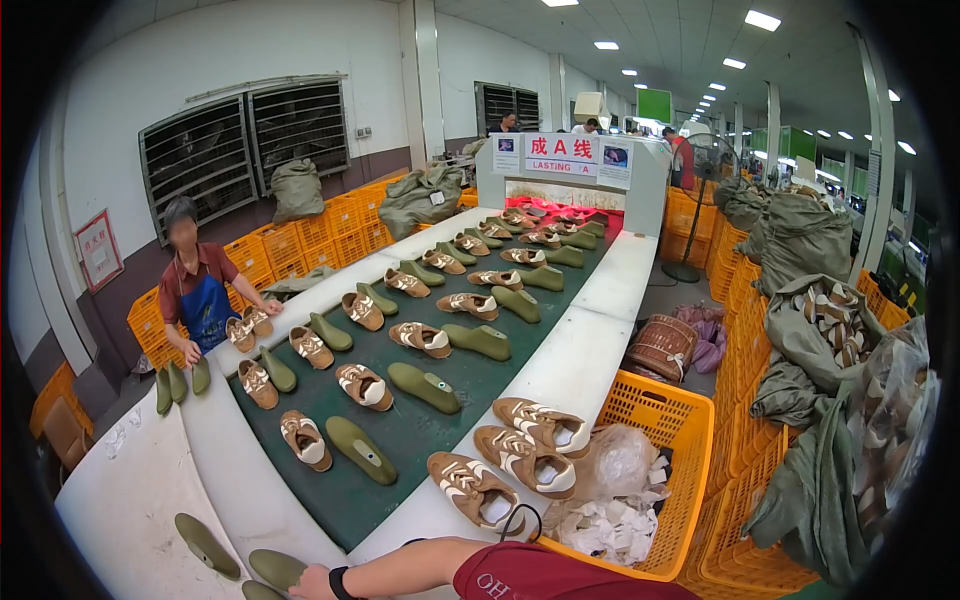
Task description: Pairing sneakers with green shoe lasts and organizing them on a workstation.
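At the bottom edge my right hand (316, 583), with a black band on the wrist, is closed at the end of an olive-green shoe last (276, 567). The picture's edge cuts off part of its fingers. A second green last (258, 591) shows only in part beside it, and another last (206, 545) lies to the left on the white tabletop (130, 490). My left hand is out of view. Three brown-and-white sneakers (474, 490) stand on the white ledge above my forearm.
Rows of sneakers and green lasts cover the dark green conveyor belt (320, 500), which runs through a machine housing (648, 190). A co-worker (205, 270) at the left handles sneakers. An orange crate (690, 480) with plastic and paper scraps stands right, near stacked crates and sacks.
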Motion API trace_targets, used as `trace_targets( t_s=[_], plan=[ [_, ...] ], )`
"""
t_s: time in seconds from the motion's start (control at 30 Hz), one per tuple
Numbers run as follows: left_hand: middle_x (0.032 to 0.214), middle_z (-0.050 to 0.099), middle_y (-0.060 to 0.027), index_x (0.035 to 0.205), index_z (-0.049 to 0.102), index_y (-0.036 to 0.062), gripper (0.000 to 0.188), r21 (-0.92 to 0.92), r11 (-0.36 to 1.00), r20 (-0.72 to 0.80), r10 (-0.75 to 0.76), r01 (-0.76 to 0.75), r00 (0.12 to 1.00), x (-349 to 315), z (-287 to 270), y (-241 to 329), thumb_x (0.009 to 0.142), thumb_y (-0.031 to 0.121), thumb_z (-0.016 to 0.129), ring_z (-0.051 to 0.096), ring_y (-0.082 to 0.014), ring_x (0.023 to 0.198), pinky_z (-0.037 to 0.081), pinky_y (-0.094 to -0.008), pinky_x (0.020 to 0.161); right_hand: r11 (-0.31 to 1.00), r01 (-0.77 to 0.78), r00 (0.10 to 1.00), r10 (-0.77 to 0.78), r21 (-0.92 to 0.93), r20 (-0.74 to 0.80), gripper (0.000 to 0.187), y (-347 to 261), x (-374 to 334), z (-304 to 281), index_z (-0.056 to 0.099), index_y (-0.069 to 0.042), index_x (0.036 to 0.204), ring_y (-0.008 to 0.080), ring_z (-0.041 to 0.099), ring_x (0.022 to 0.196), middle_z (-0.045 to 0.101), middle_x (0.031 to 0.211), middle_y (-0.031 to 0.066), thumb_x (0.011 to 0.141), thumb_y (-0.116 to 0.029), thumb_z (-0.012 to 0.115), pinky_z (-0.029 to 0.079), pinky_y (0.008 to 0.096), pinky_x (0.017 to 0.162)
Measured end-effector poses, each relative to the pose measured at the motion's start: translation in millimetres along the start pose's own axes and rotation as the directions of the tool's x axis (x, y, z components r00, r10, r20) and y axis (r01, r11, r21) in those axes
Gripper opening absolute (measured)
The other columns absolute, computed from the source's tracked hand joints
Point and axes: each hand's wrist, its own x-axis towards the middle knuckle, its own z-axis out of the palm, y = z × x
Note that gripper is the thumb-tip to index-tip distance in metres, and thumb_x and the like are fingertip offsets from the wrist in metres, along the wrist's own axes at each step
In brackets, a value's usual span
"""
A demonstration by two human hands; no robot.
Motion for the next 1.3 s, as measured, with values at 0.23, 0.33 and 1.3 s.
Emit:
trace_targets(
  t_s=[0.23, 0.33, 1.3],
  plan=[
    [0.104, 0.061, -0.0117, 0.108, 0.059, 0.0086, 0.042, -0.074, 0.997, 0.075, 0.001, 0.005, 0.997, -3, 4, -3, 0.087, 0.041, 0.041, 0.059, -0.0305, 0.09, 0.048, -0.0427, 0.073, 0.996, -0.084, 0.996, 0.085, -0.035, 0.033, 0.05, 3, -4, -16, 0.044, -0.01, 0.122, 0.0284, 0.064, 0.077, 0.065, 0.082, 0.0126, 0.073, -0.011, 0.055, 0.048, 0.0364, 0.064],
    [0.109, 0.06, -0.0131, 0.112, 0.057, 0.0074, 0.045, -0.071, 0.996, 0.151, -0.038, 0.049, 0.988, 0, -12, 7, 0.088, 0.041, 0.04, 0.058, -0.0315, 0.095, 0.047, -0.043, 0.079, 0.992, -0.119, 0.992, 0.121, -0.049, 0.023, 0.055, 7, 3, -13, 0.041, -0.009, 0.127, 0.0278, 0.064, 0.076, 0.065, 0.082, 0.0124, 0.073, -0.01, 0.055, 0.047, 0.0361, 0.064],
    [0.108, 0.058, -0.0205, 0.108, 0.056, -0.0003, 0.046, -0.198, 0.976, 0.227, -0.041, 0.088, 0.973, 3, -33, 3, 0.089, 0.038, 0.041, 0.054, -0.0362, 0.099, 0.042, -0.0456, 0.086, 0.985, -0.165, 0.986, 0.163, 0.048, 0.038, 0.057, 1, 2, -26, 0.039, -0.006, 0.131, 0.0249, 0.063, 0.071, 0.064, 0.077, 0.0106, 0.075, -0.007, 0.053, 0.047, 0.0351, 0.061]
  ],
)
